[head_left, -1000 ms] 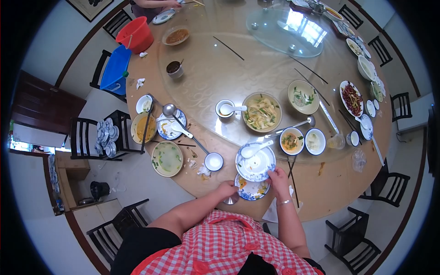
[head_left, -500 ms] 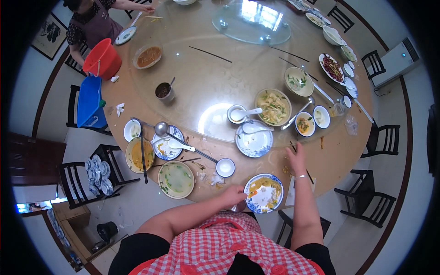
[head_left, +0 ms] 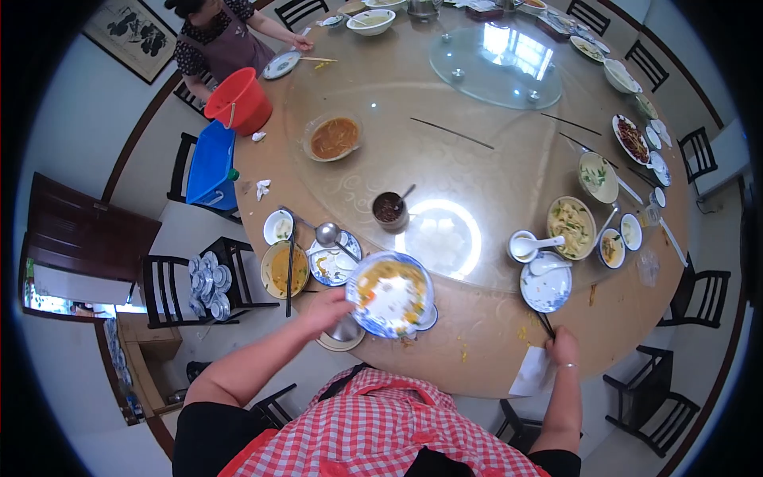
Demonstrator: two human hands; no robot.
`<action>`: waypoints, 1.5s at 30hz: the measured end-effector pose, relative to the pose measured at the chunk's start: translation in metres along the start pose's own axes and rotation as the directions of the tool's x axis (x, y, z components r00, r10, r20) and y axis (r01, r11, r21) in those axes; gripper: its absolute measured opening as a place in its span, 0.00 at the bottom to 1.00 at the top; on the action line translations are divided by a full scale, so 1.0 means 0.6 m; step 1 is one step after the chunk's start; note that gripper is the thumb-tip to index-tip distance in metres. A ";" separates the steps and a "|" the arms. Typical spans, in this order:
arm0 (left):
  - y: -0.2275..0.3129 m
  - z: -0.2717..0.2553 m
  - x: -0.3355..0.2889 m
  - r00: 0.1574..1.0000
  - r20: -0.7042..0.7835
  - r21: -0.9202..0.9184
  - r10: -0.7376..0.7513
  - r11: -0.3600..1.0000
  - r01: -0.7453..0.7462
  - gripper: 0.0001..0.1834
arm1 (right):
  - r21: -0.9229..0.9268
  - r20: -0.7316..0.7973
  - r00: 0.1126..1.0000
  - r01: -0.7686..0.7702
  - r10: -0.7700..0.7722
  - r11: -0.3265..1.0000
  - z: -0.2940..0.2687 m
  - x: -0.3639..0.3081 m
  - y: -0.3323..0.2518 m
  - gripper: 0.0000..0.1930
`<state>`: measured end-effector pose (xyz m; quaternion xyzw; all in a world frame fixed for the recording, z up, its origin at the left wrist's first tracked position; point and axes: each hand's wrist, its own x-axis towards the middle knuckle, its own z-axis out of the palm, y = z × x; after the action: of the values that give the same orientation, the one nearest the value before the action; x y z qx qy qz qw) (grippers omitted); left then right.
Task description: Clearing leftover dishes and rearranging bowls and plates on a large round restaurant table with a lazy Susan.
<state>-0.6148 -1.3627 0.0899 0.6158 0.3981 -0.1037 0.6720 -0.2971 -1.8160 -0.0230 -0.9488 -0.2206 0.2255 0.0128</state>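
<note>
My left hand (head_left: 324,312) grips the edge of a blue-rimmed plate (head_left: 393,296) smeared with yellow food scraps, tilted above the table. Under that hand shows a greyish, shiny thing (head_left: 345,327) that I cannot make out, over a mostly hidden bowl. The plate partly covers a small white cup. Dark chopsticks (head_left: 545,323) are in my closed right hand (head_left: 563,348), near a white paper sheet (head_left: 531,372) at the table edge. Left of the plate are a blue-patterned plate (head_left: 331,266) with a ladle (head_left: 327,234), and a soup bowl (head_left: 284,269) with chopsticks across it.
The round table (head_left: 485,350) holds a noodle bowl (head_left: 571,227), a blue plate with a spoon (head_left: 547,288), a jar of dark sauce (head_left: 390,211) and a red soup bowl (head_left: 335,138). A red bucket (head_left: 240,103) and blue tub (head_left: 213,165) stand left, beside a co-worker (head_left: 226,44). Stacked crockery (head_left: 210,285) sits on a chair.
My left hand has carried the dirty plate leftward and up over the table. My right hand has come nearer the table edge and now holds chopsticks. The view has shifted left.
</note>
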 end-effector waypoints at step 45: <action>-0.091 0.211 0.123 0.960 0.247 0.093 -0.129 0.990 0.109 0.09 | 0.958 0.069 0.922 -0.168 0.382 0.232 0.252 -0.200 -0.213 0.13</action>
<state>-0.5487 -1.4643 -0.0094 0.5985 0.3411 -0.2371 0.6850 -0.5114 -1.7630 -0.0923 -0.7914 0.1304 0.2236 0.5538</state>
